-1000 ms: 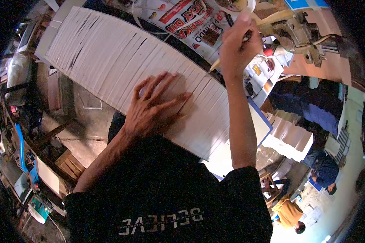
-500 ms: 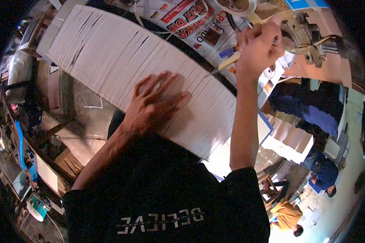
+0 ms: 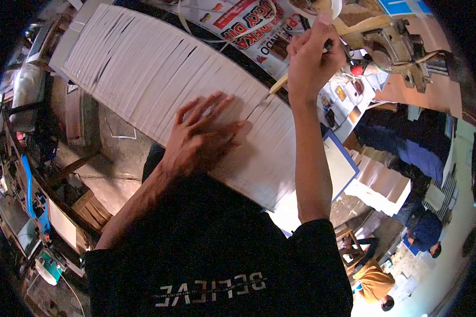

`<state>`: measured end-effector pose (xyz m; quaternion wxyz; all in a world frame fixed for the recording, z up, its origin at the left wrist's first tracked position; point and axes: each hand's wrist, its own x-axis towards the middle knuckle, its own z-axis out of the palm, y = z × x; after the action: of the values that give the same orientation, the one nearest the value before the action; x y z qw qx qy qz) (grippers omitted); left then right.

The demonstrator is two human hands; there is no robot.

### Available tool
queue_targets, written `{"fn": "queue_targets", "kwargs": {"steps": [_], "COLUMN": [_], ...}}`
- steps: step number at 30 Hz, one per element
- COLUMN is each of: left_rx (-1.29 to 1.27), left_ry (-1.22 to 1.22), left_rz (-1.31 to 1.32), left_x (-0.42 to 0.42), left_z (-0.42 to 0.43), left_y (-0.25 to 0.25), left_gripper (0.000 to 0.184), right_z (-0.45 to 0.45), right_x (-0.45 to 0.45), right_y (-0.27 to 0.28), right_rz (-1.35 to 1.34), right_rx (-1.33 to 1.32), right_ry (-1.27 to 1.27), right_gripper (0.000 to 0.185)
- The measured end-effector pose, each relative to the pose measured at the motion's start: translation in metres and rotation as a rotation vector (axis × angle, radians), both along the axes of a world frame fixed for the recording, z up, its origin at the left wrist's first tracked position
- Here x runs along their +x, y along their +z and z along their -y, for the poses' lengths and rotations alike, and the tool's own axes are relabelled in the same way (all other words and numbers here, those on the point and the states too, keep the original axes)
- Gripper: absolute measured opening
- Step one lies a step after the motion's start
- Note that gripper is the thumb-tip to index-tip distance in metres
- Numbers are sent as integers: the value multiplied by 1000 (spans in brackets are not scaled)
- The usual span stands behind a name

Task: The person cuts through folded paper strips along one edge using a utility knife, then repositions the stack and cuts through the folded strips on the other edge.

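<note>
A long whitish panel [image 3: 143, 63] with narrow crosswise strips and dark gaps lies diagonally in front of me. My left hand [image 3: 198, 134] rests flat on its middle, fingers spread, holding nothing. Above the panel's far edge, my right hand [image 3: 317, 66] is closed around a pale, slim brush-like tool [image 3: 278, 85]. The tool slants down, its tip at the panel's strips to the right of my left hand. My fingers hide most of its handle.
Printed sheeting [image 3: 248, 24] lies beyond the panel, near a round container [image 3: 330, 7] and a metal vise-like fixture [image 3: 402, 50]. A blue-edged board [image 3: 341, 161] sits at right. Two other people, one in dark blue [image 3: 424, 230] and one in orange [image 3: 375, 280], are farther off.
My right hand has moved left and slightly up, and the tool's tip has shifted left onto the panel. My left hand stays in nearly the same place.
</note>
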<state>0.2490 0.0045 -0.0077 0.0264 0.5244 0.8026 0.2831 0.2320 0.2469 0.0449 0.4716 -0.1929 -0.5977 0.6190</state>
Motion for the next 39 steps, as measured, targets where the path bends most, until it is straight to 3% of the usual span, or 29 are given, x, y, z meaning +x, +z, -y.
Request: {"fn": "queue_targets", "kwargs": {"steps": [4, 7, 11, 13, 14, 15, 17, 18, 20, 23, 24, 27, 30, 39], "left_rx": [64, 38, -11, 4, 6, 4, 40, 38, 3, 15, 12, -44, 8, 98], "left_ry": [30, 27, -40, -29, -15, -11, -2, -1, -63, -95, -92, -59, -69, -72], "left_rz": [75, 63, 59, 52, 48, 45, 62, 65, -10, 29, 31, 38, -38, 97], "left_x": [2, 1, -1, -1, -1, -2, -1, -2, -6, -13, -13, -12, -10, -13], "left_z": [-1, 0, 3, 1, 1, 2, 3, 3, 7, 12, 12, 8, 8, 11], "left_y": [1, -4, 4, -1, -3, -2, 0, -4, -12, -25, -30, -29, -17, -12], "left_gripper": [37, 38, 38, 39, 40, 40, 39, 39, 38, 37, 37, 32, 32, 41], "right_z": [-7, -23, -18, -15, -35, -61, -98, -92, -64, -34, -28, 2, 3, 8], "right_x": [-1, 2, -4, -1, -3, -9, -17, -13, 3, 6, 5, -1, -3, -7], "right_y": [-1, -8, -19, -13, -26, -28, -24, -7, 38, 29, 19, 12, 3, -3], "right_rz": [19, -37, -90, 224, 225, 221, -193, -190, -188, -128, -174, -97, -58, -58], "right_rx": [83, 137, 310, 426, 600, 598, 774, 772, 161, 66, 48, -122, -76, -90], "right_ry": [-150, -62, -122, -218, -255, -251, -360, -358, -121, -95, 37, -11, 23, 51], "right_gripper": [54, 52, 50, 41, 36, 36, 32, 32, 33, 36, 43, 45, 48, 42]}}
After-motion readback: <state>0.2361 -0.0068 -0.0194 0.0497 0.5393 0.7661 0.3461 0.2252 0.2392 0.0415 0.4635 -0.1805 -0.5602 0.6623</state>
